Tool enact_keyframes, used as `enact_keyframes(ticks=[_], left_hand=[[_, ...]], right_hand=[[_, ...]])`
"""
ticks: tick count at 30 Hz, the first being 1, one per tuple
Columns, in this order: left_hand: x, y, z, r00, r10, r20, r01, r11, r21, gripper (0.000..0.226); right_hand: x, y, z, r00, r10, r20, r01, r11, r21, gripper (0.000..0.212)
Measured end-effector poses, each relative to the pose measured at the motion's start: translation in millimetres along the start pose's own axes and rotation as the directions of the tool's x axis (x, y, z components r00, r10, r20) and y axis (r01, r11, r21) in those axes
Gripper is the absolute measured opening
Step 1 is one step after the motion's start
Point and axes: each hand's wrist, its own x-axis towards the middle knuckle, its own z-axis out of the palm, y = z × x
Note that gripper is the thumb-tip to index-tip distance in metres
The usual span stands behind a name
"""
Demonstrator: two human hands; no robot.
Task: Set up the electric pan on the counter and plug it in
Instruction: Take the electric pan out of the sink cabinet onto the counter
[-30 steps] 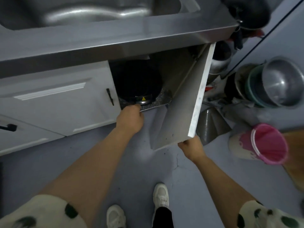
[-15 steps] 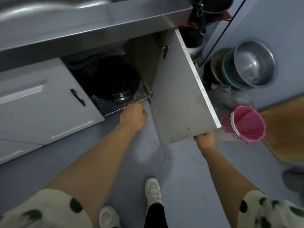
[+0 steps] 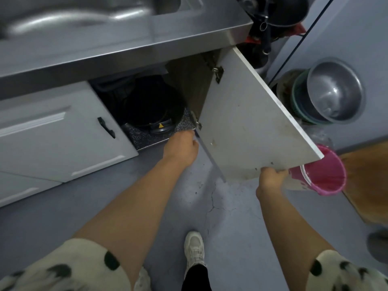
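Note:
The black electric pan [image 3: 152,108] sits inside the open cabinet under the steel counter [image 3: 117,49], a yellow warning label on its front. My left hand [image 3: 181,149] is at the front lip of the cabinet floor, just below and right of the pan, fingers curled; whether it grips the lip is unclear. My right hand [image 3: 270,177] holds the bottom edge of the white cabinet door [image 3: 247,127], which stands swung wide open. No cord or plug can be made out.
A steel sink [image 3: 79,15] is set in the counter above. Closed white doors with a black handle [image 3: 106,127] lie left. Right of the door are a pink bucket [image 3: 323,175], stacked metal basins [image 3: 333,93], hanging dark pans [image 3: 273,15] and a wooden board [image 3: 369,181].
The cabinet door has swung further open to the right with my right hand on its lower edge. My left hand has stayed at the cabinet's front lip.

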Motion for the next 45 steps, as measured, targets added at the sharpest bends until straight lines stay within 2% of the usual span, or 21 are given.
enact_keyframes(ticks=[3, 8, 16, 20, 24, 29, 37, 40, 45], left_hand=[[1, -2, -2, 1.000, -0.002, -0.014, 0.002, 1.000, -0.003, 0.023], [0, -1, -10, 0.999, -0.027, -0.035, 0.027, 1.000, -0.009, 0.016], [-1, -24, -30, 0.989, -0.120, -0.084, 0.117, 0.992, -0.042, 0.031], [7, -44, -35, 0.974, -0.199, -0.106, 0.190, 0.977, -0.094, 0.033], [24, -61, -34, 0.958, -0.256, -0.133, 0.236, 0.960, -0.150, 0.036], [55, -91, -17, 0.941, -0.294, -0.165, 0.267, 0.949, -0.168, 0.034], [110, -155, 35, 0.943, -0.291, -0.160, 0.263, 0.949, -0.172, 0.031], [134, -177, 51, 0.943, -0.286, -0.170, 0.256, 0.950, -0.181, 0.030], [181, -208, 73, 0.932, -0.297, -0.206, 0.253, 0.943, -0.217, 0.031]], right_hand=[[1, -4, 8, 0.998, 0.047, 0.030, -0.046, 0.999, -0.022, 0.062], [-15, -12, 33, 0.978, 0.078, 0.196, -0.061, 0.994, -0.092, 0.056], [-33, -27, 79, 0.921, 0.076, 0.381, -0.007, 0.984, -0.179, 0.032], [-32, -29, 108, 0.867, 0.104, 0.487, 0.011, 0.974, -0.228, 0.016], [-29, -26, 137, 0.793, 0.136, 0.594, 0.079, 0.944, -0.321, 0.016], [-18, -5, 182, 0.732, 0.179, 0.658, 0.095, 0.929, -0.358, 0.014], [6, 55, 256, 0.702, 0.243, 0.669, 0.044, 0.924, -0.381, 0.011], [13, 77, 285, 0.693, 0.245, 0.678, 0.041, 0.926, -0.376, 0.029], [32, 100, 339, 0.661, 0.187, 0.727, 0.052, 0.955, -0.293, 0.029]])
